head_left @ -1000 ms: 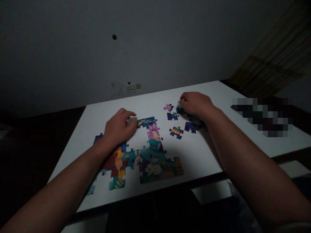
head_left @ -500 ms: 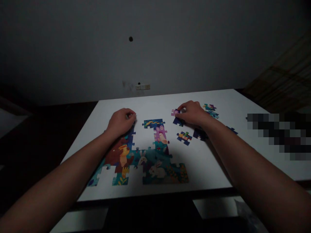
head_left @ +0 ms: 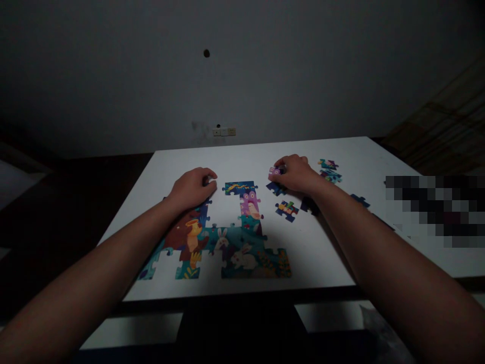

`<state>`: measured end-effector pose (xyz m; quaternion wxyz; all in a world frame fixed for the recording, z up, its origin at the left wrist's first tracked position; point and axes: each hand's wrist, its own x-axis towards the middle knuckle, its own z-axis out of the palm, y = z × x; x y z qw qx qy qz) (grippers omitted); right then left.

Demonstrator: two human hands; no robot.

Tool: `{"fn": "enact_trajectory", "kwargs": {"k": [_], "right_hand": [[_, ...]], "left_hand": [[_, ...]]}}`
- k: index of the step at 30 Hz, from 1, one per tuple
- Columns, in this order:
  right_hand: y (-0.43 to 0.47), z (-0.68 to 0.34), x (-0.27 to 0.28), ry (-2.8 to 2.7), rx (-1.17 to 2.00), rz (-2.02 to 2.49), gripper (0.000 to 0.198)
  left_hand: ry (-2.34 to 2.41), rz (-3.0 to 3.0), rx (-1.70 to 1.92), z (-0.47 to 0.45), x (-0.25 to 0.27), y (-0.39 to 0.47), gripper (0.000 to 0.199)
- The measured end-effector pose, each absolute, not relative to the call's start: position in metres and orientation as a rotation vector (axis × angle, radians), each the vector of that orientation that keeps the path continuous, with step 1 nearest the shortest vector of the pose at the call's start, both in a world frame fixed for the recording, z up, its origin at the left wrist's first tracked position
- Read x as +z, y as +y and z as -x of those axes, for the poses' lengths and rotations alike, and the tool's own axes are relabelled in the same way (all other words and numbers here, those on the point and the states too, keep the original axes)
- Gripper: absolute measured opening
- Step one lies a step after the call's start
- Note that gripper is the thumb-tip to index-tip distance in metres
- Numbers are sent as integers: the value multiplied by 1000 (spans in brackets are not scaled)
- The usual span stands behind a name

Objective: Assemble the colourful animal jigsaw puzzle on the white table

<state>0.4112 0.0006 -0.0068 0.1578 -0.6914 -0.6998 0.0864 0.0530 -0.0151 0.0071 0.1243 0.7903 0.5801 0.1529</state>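
Note:
My right hand (head_left: 297, 172) pinches a purple jigsaw piece (head_left: 274, 172) with round eyes on it, just over a dark blue piece (head_left: 276, 189). My left hand (head_left: 194, 187) rests at the upper left of the partly joined jigsaw puzzle (head_left: 227, 247), covering some of it. Its fingers are curled, with a small gap between thumb and forefinger and nothing between them. The puzzle shows rabbits, a bear-like animal and a purple creature. A blue piece with a yellow pattern (head_left: 239, 188) tops its right column.
Several loose jigsaw pieces lie right of the puzzle, among them a colourful one (head_left: 287, 210), two at the back (head_left: 330, 175) and a blue one (head_left: 359, 200) beyond my right forearm. All are on a white table (head_left: 212, 162) against a grey wall with sockets (head_left: 224, 132).
My left thumb and forefinger have parted slightly. My right hand still holds the purple piece, which has tilted and moved a little. The whole view has shifted slightly.

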Motion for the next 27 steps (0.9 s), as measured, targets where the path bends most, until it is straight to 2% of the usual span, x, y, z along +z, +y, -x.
{"fn": "enact_trajectory", "kwargs": {"k": [2, 7, 12, 15, 21, 27], "right_hand": [[-3, -409, -3, -1946, 260, 1956, 49], [-11, -403, 10, -1911, 380, 1546, 8], [-22, -381, 10, -1737, 849, 1181, 24], [-32, -365, 6, -1794, 994, 1074, 28], [-46, -358, 4, -1882, 960, 1117, 35], [-43, -370, -5, -1961, 888, 1237, 55]], "left_hand": [[1689, -2306, 437, -53, 7, -15, 45], [1711, -2318, 408, -54, 7, -14, 47], [1726, -2323, 408, -53, 5, -12, 48], [1733, -2338, 396, -53, 5, -12, 47], [1725, -2305, 394, -58, 6, -18, 43], [1658, -2321, 401, -61, 3, -19, 41]]}}
